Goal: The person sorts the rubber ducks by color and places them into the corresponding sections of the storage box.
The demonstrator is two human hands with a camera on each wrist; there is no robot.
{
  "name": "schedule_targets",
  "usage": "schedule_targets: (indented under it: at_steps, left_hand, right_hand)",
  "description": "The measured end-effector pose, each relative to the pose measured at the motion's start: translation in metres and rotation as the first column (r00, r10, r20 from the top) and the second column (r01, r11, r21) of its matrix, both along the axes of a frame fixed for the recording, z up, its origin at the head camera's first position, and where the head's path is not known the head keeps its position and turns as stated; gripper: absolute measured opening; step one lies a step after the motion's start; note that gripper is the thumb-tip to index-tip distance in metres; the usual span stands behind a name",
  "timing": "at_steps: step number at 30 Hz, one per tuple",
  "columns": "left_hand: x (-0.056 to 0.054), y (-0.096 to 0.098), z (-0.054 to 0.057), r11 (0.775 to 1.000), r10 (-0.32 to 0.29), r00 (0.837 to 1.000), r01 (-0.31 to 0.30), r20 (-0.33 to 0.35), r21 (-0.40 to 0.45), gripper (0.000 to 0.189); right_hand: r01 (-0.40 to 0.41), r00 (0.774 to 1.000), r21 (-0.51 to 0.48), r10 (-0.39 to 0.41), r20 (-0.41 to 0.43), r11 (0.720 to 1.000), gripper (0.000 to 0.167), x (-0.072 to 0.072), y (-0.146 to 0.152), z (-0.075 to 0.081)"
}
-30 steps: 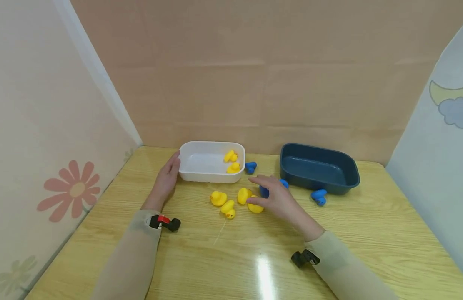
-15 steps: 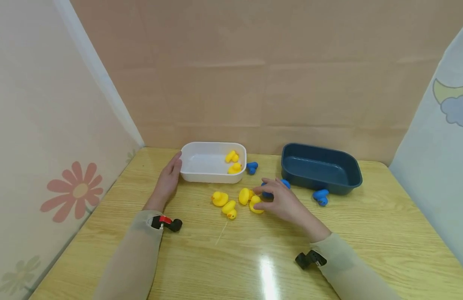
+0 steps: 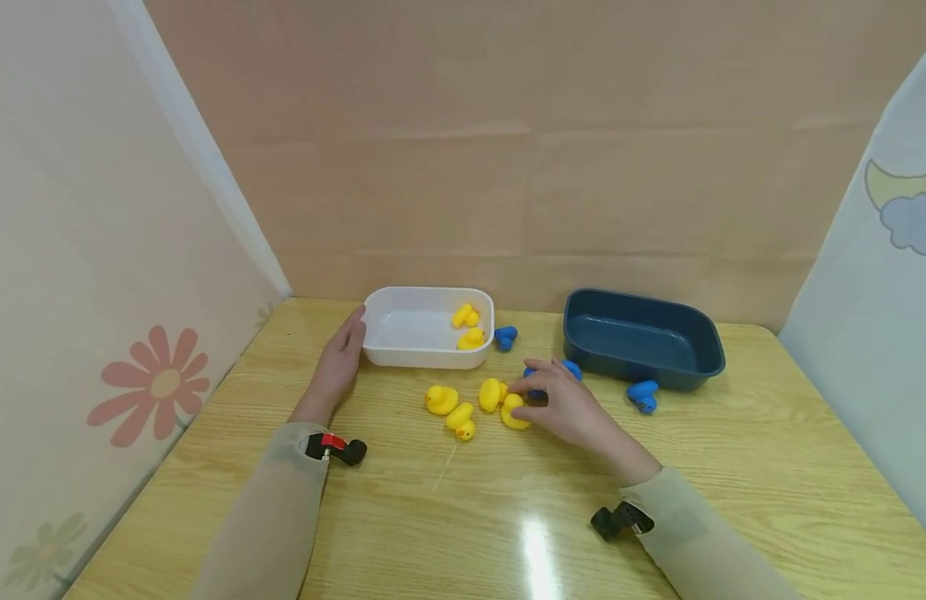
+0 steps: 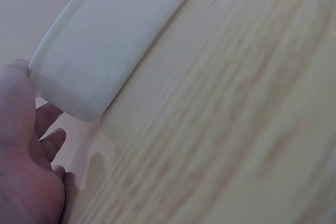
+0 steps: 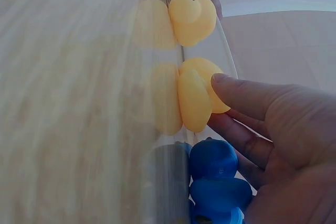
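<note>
My left hand (image 3: 337,367) lies against the left end of a white plastic bin (image 3: 421,358), fingers fairly straight; the left wrist view shows its thumb by the rim. Two yellow rubber ducks sit inside the bin's right end. With thumb and fingers, my right hand (image 3: 563,404) pinches a yellow rubber duck (image 3: 514,412) low over the table. Left of it are more yellow ducks, one upright (image 3: 441,400) and others tipped over. Blue rubber ducks (image 5: 218,182) sit right under the right hand, partly hidden by it in the head view.
A dark blue bin (image 3: 643,333) stands at the back right, with a blue duck (image 3: 643,397) in front of it. Another blue duck (image 3: 505,337) lies beside the white bin's right end. A papered wall (image 3: 523,167) closes off the table (image 3: 432,525) behind.
My right hand has come down from spread fingers over the ducks, and its thumb and fingers have closed on one yellow duck, which turned slightly. The left hand has kept its place.
</note>
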State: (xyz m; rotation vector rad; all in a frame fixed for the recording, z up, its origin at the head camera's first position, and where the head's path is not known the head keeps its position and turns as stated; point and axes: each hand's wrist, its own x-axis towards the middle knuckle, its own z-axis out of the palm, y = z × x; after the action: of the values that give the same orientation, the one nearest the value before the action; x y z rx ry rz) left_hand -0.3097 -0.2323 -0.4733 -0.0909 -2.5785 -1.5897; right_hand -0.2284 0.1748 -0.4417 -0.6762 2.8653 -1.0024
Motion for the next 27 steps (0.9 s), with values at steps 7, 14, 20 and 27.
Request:
schedule_targets:
  at_steps: [7,14,20,27]
  left_hand:
    - [0.000,0.001,-0.001,1.000,0.003,1.000,-0.003,-0.006,0.009,0.067]
    - [0.001,-0.001,0.000,1.000,0.002,1.000,-0.002,-0.004,-0.005,0.068]
    - [0.000,-0.002,0.000,1.000,0.006,0.999,-0.007,-0.032,-0.027,0.068]
    - [0.000,0.000,-0.002,1.000,-0.001,0.999,0.000,-0.032,-0.009,0.067]
  right_hand:
    - [-0.009,0.999,-0.014,0.008,-0.032,1.000,0.029,0.000,0.003,0.002]
    - [0.025,1.000,-0.067,-0.025,0.009,0.997,0.027,0.001,0.005,0.013]
    - [0.048,0.997,-0.096,-0.054,-0.062,0.994,0.029,-0.002,0.004,0.027]
    - [0.045,0.988,-0.124,-0.062,-0.142,0.991,0.025,-0.012,0.000,0.042]
